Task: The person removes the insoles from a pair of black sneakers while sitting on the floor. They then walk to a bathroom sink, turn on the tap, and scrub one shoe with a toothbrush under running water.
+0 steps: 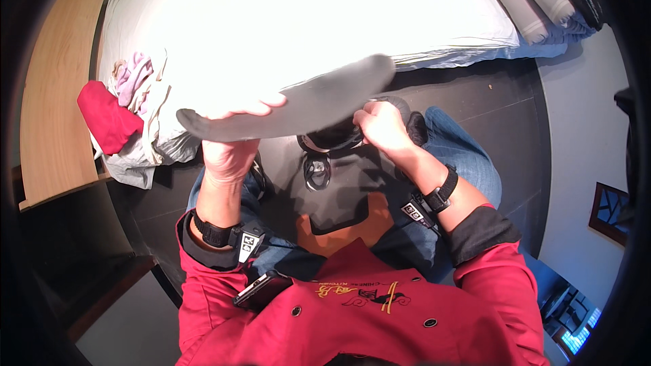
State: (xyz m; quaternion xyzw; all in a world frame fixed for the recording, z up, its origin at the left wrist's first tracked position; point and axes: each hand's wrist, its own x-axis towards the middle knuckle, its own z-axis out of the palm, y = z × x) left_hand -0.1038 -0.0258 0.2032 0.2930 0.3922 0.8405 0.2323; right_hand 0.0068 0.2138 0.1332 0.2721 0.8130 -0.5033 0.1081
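My left hand grips a dark grey shoe insole near its narrower end, with the thumb side hidden behind it. The insole is curved, held above the floor, and slightly blurred at its far end. My right hand has curled fingers at the edge of a black item, which looks like a shoe and is partly hidden under the insole. Between my knees lies a black and orange object, whose kind I cannot tell.
A bed with a brightly lit white sheet stands ahead. Red cloth and crumpled pale clothes lie at its left corner, beside a wooden board. Folded blankets lie at the upper right. Dark tiles cover the floor.
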